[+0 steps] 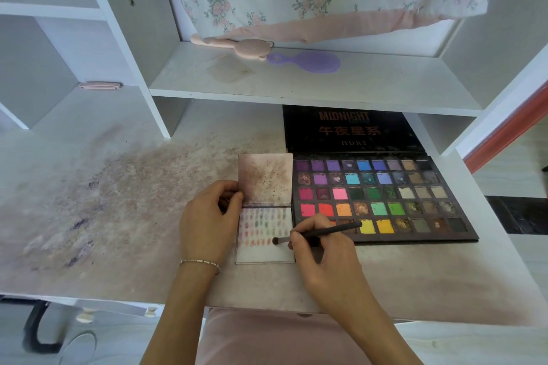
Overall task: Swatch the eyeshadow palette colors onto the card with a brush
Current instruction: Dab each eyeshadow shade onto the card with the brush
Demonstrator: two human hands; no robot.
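- The left hand [207, 221] pinches the left edge of a white folded swatch card [265, 252], lying on the stained pale desk [118, 201].
- The card's lower panel carries rows of small colour smears; its raised flap is dusted brown.
- The right hand [321, 249] grips a thin black brush [318, 233], bristles touching the card.
- Just beside the card lies the open dark eyeshadow palette [382, 198], its square pans filled with many colours.

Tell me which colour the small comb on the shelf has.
The comb is light purple, seen in the head view, the only one.
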